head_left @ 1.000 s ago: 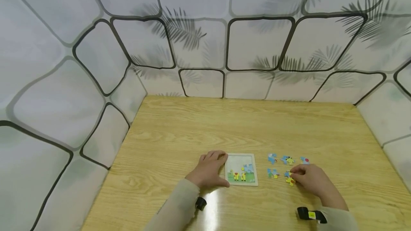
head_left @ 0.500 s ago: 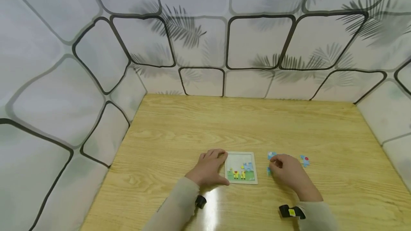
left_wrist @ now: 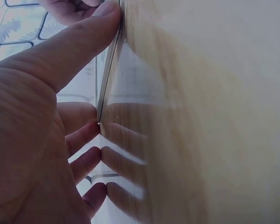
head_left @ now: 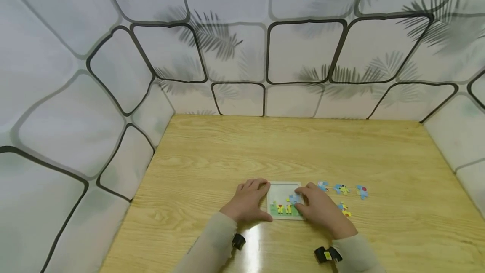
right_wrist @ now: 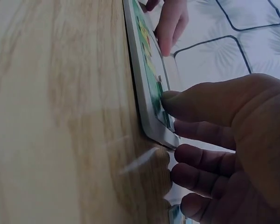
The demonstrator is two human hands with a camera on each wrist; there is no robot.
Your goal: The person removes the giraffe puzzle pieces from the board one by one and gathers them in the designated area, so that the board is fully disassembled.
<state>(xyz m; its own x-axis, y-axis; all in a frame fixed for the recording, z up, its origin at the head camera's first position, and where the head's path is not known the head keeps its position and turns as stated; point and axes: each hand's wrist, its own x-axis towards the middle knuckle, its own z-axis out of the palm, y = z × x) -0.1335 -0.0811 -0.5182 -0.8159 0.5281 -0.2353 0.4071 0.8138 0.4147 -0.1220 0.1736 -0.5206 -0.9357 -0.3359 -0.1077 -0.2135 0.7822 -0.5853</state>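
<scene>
A pale square jigsaw tray (head_left: pixel 283 184) lies on the table, partly filled with a picture of yellow figures on green and a blue part. My left hand (head_left: pixel 245 202) rests along its left edge, thumb by the near corner and forefinger by the far one. My right hand (head_left: pixel 320 207) is at the right edge. Its thumb (right_wrist: pixel 191 100) touches the green puzzle near the tray's corner in the right wrist view, other fingers loosely bent beyond it. Between right thumb and forefinger shows a blue puzzle piece (head_left: pixel 293 199), flat in the tray; no lifted piece is visible.
Loose jigsaw pieces lie right of the tray: a blue-yellow one (head_left: pixel 342 189), a blue one with a red spot (head_left: pixel 362 192), a yellow one (head_left: pixel 345 209) and a blue one (head_left: pixel 323 186) beside the right hand. A patterned wall (head_left: pixel 291 98) borders the wooden table (head_left: pixel 227 151).
My right hand has moved left from the loose yellow piece, across the other pieces, to the tray's right side. My left hand has stayed at the tray's left edge.
</scene>
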